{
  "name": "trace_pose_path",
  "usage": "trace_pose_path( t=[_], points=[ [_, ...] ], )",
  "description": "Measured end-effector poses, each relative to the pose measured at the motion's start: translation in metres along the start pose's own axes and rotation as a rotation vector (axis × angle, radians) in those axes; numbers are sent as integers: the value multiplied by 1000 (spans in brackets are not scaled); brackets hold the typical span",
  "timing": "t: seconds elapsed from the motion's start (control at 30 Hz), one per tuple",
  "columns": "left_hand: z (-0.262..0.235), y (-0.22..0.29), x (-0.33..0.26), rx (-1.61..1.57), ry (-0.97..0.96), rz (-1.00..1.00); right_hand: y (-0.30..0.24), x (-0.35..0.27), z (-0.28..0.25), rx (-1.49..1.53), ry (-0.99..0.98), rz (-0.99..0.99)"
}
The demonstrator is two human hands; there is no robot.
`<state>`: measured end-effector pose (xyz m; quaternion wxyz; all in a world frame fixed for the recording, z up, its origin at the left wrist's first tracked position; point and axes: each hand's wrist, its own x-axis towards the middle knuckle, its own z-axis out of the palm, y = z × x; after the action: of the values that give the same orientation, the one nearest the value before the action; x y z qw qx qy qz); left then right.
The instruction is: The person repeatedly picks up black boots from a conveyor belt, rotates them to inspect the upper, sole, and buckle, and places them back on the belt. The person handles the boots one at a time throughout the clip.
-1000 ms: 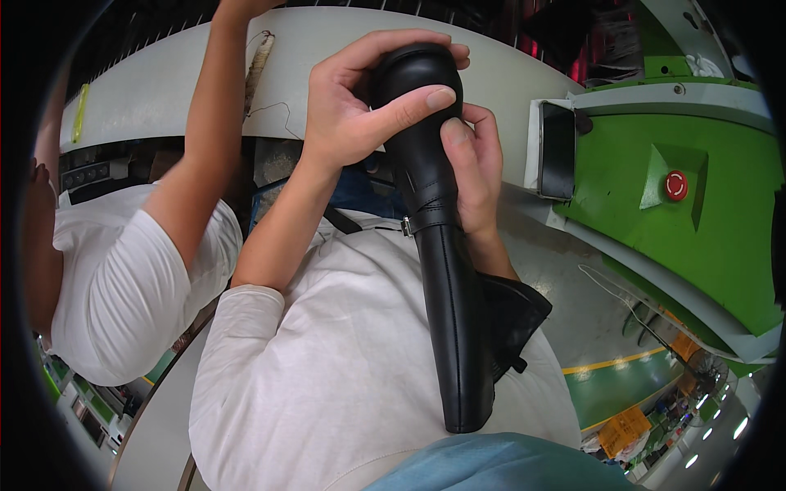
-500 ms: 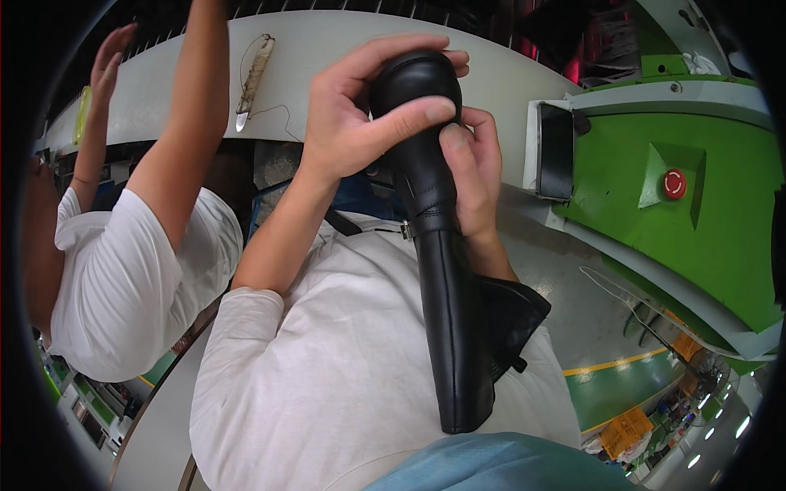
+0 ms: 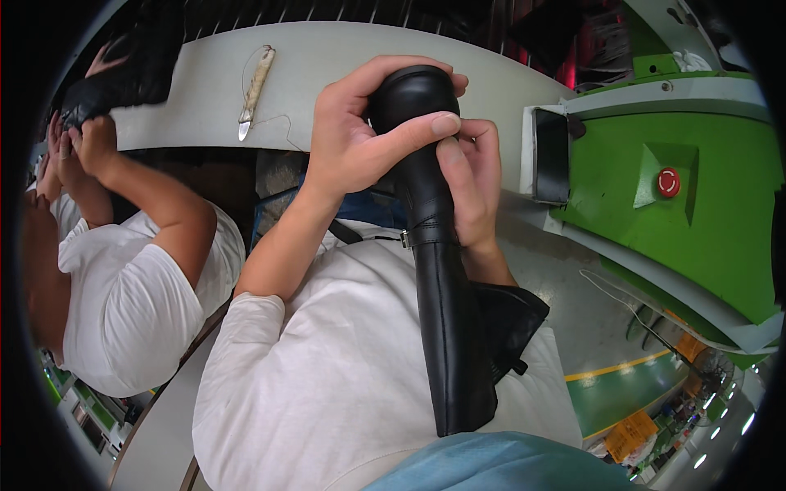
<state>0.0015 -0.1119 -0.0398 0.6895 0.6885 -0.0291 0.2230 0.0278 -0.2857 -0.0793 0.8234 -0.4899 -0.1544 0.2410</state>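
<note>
A tall black leather boot (image 3: 446,319) lies along my chest with its toe pointing away from me and its shaft hanging toward me. It has a strap and a small metal buckle near the ankle. My left hand (image 3: 356,131) wraps over the toe end, thumb laid across the top of the foot. On the other side, my right hand (image 3: 471,180) grips the foot from the right, its thumb tip close to my left thumb. The fingers beneath the boot are partly hidden. Ahead of my left hand, a knife (image 3: 257,92) with a wrapped handle and loose string rests on the table.
The pale curved table (image 3: 344,49) runs ahead of me. At right stands a green machine (image 3: 704,164) with a red stop button (image 3: 668,182) and a dark screen (image 3: 552,155). A co-worker (image 3: 139,286) at left handles another black boot (image 3: 123,82). A fan (image 3: 715,370) stands lower right.
My hands and the boot's toe have shifted slightly toward me, with the grip kept. The co-worker's arms have come down and in, and a black boot now shows in their hands.
</note>
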Motion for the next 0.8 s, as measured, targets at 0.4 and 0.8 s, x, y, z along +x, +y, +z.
trace_pose_path(
  t=[0.4, 0.8],
  points=[
    [-23, 23, 16, -21, 85, 246, 87, -39, -50, -295, 64, -104],
    [-44, 37, 7, 8, -62, 18, 8, -6, -41, -959, 114, -806]
  ],
)
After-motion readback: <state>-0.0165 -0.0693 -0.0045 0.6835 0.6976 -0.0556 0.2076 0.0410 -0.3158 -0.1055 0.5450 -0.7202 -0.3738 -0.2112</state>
